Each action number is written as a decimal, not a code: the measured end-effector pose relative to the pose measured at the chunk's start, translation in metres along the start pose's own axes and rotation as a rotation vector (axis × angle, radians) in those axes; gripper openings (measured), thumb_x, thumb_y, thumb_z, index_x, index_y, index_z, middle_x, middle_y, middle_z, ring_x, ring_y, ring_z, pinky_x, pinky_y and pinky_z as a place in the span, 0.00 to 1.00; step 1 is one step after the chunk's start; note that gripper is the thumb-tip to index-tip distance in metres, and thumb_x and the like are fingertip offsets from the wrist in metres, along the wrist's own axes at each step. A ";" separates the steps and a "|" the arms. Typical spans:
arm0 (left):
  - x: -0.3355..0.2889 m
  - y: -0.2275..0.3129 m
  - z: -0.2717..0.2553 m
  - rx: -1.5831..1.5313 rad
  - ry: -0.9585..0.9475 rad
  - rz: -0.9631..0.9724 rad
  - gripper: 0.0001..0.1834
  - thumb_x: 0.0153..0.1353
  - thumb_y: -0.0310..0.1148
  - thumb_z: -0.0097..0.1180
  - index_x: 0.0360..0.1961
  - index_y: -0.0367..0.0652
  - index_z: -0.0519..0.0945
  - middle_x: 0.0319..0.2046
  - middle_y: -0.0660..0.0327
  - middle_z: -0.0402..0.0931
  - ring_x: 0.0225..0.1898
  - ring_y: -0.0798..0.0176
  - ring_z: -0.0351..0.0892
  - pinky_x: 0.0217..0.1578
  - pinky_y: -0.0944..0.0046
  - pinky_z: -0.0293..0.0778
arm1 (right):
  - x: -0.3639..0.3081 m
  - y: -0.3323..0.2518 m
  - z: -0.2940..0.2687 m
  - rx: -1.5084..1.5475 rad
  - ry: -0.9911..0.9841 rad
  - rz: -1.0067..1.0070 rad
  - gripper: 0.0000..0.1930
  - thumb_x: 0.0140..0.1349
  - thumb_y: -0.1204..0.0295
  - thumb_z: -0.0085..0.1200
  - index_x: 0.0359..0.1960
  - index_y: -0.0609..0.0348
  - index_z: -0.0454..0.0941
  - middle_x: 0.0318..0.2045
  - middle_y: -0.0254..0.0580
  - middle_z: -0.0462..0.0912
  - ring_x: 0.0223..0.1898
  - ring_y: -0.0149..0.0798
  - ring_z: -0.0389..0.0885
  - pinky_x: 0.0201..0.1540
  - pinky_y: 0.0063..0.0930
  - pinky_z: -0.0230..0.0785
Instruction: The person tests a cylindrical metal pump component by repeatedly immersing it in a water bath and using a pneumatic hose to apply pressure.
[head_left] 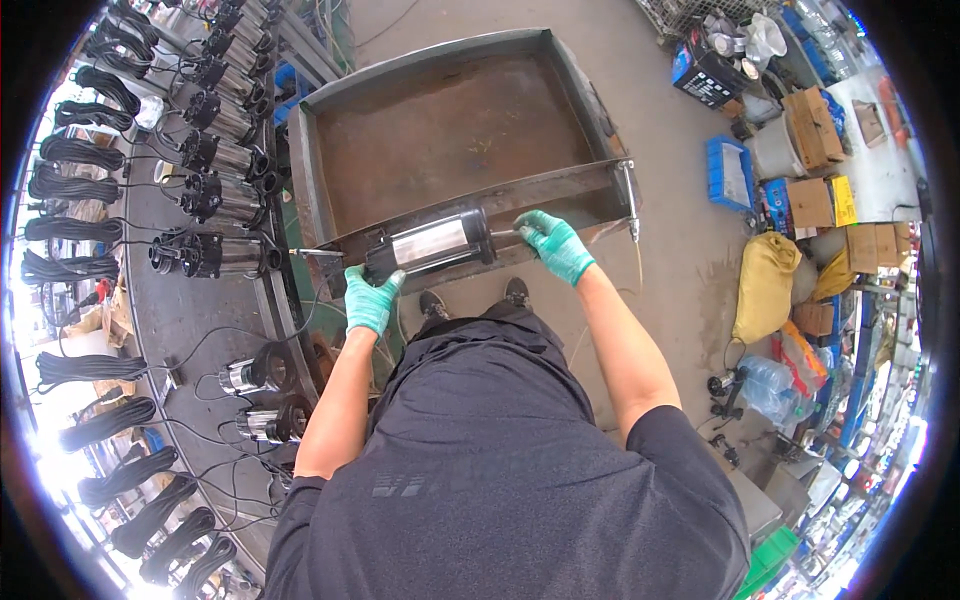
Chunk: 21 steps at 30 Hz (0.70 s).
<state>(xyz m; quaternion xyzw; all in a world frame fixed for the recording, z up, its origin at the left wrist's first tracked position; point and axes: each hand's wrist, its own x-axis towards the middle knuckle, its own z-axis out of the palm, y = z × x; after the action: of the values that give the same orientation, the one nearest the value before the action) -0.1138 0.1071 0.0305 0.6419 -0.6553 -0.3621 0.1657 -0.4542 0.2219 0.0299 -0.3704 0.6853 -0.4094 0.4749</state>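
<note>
Lying across the near side of a metal tank (305,172), one pump unit (430,243), cylindrical, silver with black ends, its right end slightly farther from the body than its left; whether its weight is borne by the rim cannot be told. Left end: held by the left hand (371,300), green-gloved, thumb and fingers spread round the casing and pressed to it. Right end: one thin stem (503,233), its tip apparently pinched between the curled fingers of the right hand (558,248), likewise gloved; the exact contact is too small to tell. Step in hand, as judged: the stem being fitted to, turned in or drawn from the unit; which of these is not shown. Next move, as judged: the casing to be kept steady at the left while the stem is worked in line with the unit's axis. Also listed, at left: a dark bench (160,320), bearing a row of similar units (222,198), with black cable coils (75,230) alongside.
</note>
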 end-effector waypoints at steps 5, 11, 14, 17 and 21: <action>0.006 -0.010 0.002 -0.068 -0.027 -0.012 0.38 0.52 0.41 0.78 0.54 0.32 0.69 0.44 0.50 0.82 0.43 0.58 0.81 0.50 0.60 0.77 | 0.003 -0.011 -0.003 -0.071 -0.032 -0.139 0.08 0.71 0.71 0.55 0.48 0.59 0.80 0.33 0.39 0.83 0.35 0.31 0.76 0.43 0.28 0.72; 0.008 -0.010 0.001 -0.045 -0.046 -0.024 0.39 0.51 0.41 0.78 0.54 0.31 0.69 0.45 0.49 0.83 0.44 0.56 0.82 0.50 0.59 0.77 | 0.014 -0.017 -0.006 -0.027 -0.138 0.144 0.10 0.72 0.70 0.52 0.48 0.62 0.79 0.33 0.42 0.83 0.35 0.33 0.76 0.43 0.29 0.72; 0.005 -0.002 -0.001 -0.025 -0.052 -0.017 0.37 0.53 0.41 0.77 0.53 0.32 0.68 0.44 0.50 0.82 0.43 0.58 0.81 0.49 0.60 0.77 | 0.011 -0.022 -0.007 -0.036 -0.117 0.008 0.12 0.73 0.67 0.51 0.48 0.63 0.79 0.36 0.48 0.85 0.37 0.41 0.80 0.44 0.35 0.72; 0.005 0.000 -0.003 -0.003 -0.057 -0.002 0.35 0.54 0.41 0.77 0.52 0.32 0.69 0.43 0.52 0.82 0.41 0.61 0.80 0.48 0.61 0.77 | 0.027 -0.005 -0.003 -0.240 -0.042 0.015 0.15 0.74 0.63 0.49 0.48 0.62 0.80 0.41 0.56 0.85 0.42 0.55 0.83 0.47 0.44 0.72; 0.006 -0.003 -0.002 0.004 -0.062 -0.004 0.35 0.54 0.41 0.76 0.52 0.32 0.69 0.43 0.52 0.82 0.41 0.61 0.80 0.48 0.61 0.77 | 0.043 0.040 0.004 -0.727 -0.054 -0.118 0.19 0.75 0.58 0.44 0.50 0.63 0.77 0.47 0.63 0.82 0.52 0.65 0.77 0.52 0.50 0.71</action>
<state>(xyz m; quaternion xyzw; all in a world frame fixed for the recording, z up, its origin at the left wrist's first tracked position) -0.1109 0.1007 0.0281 0.6319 -0.6598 -0.3807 0.1432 -0.4676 0.1979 -0.0230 -0.5646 0.7506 -0.1557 0.3059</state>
